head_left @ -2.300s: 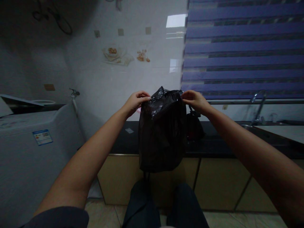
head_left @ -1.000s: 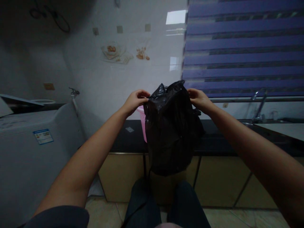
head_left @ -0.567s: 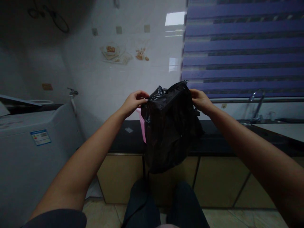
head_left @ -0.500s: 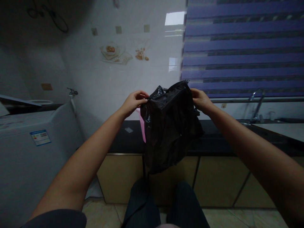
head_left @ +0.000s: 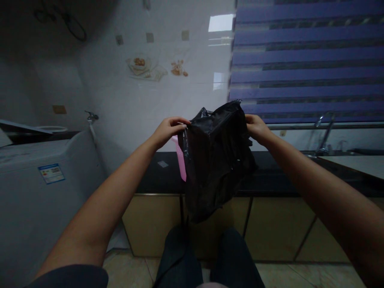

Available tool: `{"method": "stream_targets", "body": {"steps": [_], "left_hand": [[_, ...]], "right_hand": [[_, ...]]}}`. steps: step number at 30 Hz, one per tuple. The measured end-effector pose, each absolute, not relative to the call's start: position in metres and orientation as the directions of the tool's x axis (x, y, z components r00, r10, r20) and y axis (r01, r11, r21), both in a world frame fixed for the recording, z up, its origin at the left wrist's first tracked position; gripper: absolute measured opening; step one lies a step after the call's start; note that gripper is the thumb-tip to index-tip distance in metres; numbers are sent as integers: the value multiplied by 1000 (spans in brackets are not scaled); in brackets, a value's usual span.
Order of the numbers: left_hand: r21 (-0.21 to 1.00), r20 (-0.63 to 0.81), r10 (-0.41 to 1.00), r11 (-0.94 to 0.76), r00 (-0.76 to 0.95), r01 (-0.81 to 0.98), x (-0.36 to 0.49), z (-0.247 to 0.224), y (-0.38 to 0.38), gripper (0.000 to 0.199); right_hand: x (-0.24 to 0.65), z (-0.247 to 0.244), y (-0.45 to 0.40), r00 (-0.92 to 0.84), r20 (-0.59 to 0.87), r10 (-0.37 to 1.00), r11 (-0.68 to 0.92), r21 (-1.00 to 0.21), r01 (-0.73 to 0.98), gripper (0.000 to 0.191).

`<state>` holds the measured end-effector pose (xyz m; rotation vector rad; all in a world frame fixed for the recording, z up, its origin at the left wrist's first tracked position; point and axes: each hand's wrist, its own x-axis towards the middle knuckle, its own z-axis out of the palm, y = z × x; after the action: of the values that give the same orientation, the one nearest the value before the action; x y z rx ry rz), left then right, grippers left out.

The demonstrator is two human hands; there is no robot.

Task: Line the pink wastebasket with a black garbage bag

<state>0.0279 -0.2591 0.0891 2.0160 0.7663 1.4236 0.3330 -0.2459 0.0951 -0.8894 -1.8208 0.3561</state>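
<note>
While the left hand (head_left: 169, 131) pinches the black plastic bag (head_left: 214, 162) and the right hand (head_left: 258, 129) has its grip hidden, gentle, even tension should avoid tearing.

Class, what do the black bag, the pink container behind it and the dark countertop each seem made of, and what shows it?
Black bag: probably thin, slightly glossy plastic film; it creases and catches small highlights.
Pink container: likely rigid plastic, fairly matte, judging by its straight-edged, patterned wall; most is hidden.
Dark countertop: perhaps smooth stone, though laminate is possible; it looks flat and dark.
</note>
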Motion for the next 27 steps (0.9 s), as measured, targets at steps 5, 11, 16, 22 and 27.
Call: {"method": "stream_targets", "body": {"steps": [5, 11, 16, 22, 27], "left_hand": [[656, 665, 676, -732, 318, 184, 27, 89, -264, 37], [623, 694, 642, -763, 327, 175, 26, 90, -263, 38], [621, 712, 653, -758, 259, 200, 26, 89, -262, 33], [666, 689, 707, -704, 159, 246, 27, 87, -255, 22], [697, 678, 733, -668, 63, 261, 29, 85, -255, 10]], "right_hand": [[333, 95, -246, -202, 695, 690, 699, -567, 436, 33], [337, 95, -241, -195, 694, 693, 690, -560, 458, 34], [339, 97, -242, -181, 665, 725, 664, -602, 444, 33], [338, 97, -239, -163, 682, 712, 677, -608, 413, 33], [338, 95, -235, -154, 686, 711, 683, -621, 384, 42]]}}
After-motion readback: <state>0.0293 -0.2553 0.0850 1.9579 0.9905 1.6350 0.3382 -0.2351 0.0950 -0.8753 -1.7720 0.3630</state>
